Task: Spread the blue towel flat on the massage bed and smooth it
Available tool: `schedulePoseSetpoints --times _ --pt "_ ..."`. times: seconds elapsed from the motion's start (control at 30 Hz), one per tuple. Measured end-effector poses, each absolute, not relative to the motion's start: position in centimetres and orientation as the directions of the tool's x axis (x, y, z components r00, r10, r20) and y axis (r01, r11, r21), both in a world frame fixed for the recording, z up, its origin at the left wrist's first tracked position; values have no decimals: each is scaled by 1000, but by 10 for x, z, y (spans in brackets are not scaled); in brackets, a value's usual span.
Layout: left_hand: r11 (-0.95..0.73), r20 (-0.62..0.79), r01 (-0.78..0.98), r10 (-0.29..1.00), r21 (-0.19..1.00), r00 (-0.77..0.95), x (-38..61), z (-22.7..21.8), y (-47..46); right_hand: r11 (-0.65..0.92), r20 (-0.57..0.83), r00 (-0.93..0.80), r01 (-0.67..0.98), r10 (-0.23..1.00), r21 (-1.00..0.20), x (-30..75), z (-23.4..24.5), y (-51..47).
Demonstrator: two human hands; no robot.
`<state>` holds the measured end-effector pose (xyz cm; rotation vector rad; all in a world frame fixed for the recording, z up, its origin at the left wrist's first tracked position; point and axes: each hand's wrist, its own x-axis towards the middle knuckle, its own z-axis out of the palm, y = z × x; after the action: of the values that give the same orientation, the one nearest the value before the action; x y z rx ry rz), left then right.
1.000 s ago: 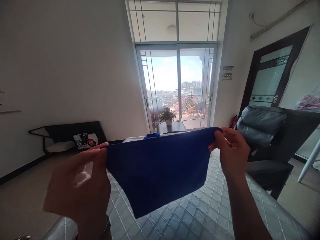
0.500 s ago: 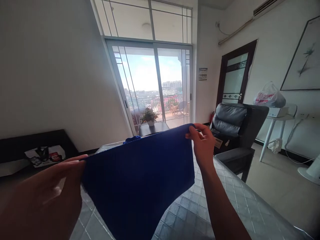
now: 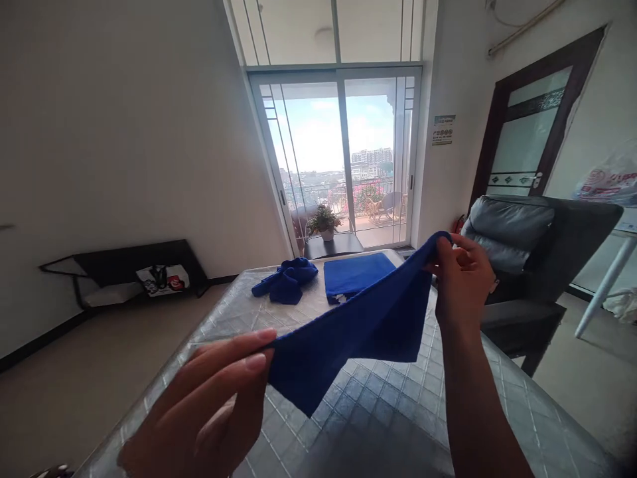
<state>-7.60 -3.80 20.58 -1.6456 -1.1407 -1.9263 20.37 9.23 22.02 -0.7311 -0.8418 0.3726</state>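
Blue cloth [image 3: 348, 332], 2 ends pinched, left hand [image 3: 209, 398], right hand [image 3: 462, 279], sagging between

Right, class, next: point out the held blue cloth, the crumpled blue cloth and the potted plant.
Held blue cloth [image 3: 343, 332]: head view, on the middle of its sagging span.
Crumpled blue cloth [image 3: 288, 277]: head view, on its bunched folds.
Potted plant [image 3: 324, 221]: head view, on its leaves.
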Motion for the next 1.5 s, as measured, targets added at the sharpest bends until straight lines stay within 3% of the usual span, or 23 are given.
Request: schedulePoseSetpoints --times 0.17,0.33,0.5,0.6,0.7,0.77,0.83,0.93,1.03,1.13,1.3,1.5 --pt "-717 979 695 103 -49 176 -43 209 -52 710 456 735 -50 502 -702 209 228 90" --pt "-829 863 544 176 -128 473 -25 229 -67 688 434 752 -36 497 -725 211 233 88" --pt "-870 726 474 239 -135 645 -40 229 -90 664 528 598 -9 604 -748 181 226 103" --pt "-830 739 546 294 -117 606 -69 211 -97 660 603 404 -2 688 -751 123 214 124" --pt "-701 767 711 489 62 415 -113 172 -98 585 586 31 53 809 -810 50 192 140" --pt "-556 707 813 645 175 289 -148 135 -100 564 513 -264 172 817 -808 16 170 138" --pt "-472 647 860 720 193 249 -183 94 -105 622 430 -491 341 758 -705 5 146 122" --pt "-419 585 878 781 229 220 -226 39 -118 710 261 -695 498 670 -497 35 114 78" --pt "-361 563 887 813 287 149 -247 5 -128 717 110 -751 562 652 -414 95 90 29" --pt "-308 576 903 813 299 86 -252 -10 -131 655 51 -707 622 705 -430 150 71 -7" --pt "-311 618 921 779 236 105 -255 -19 -128 607 106 -652 618 751 -500 182 47 -29" --pt "-309 609 919 787 246 102 -256 -13 -130 674 184 -675 594 715 -439 179 37 -21"
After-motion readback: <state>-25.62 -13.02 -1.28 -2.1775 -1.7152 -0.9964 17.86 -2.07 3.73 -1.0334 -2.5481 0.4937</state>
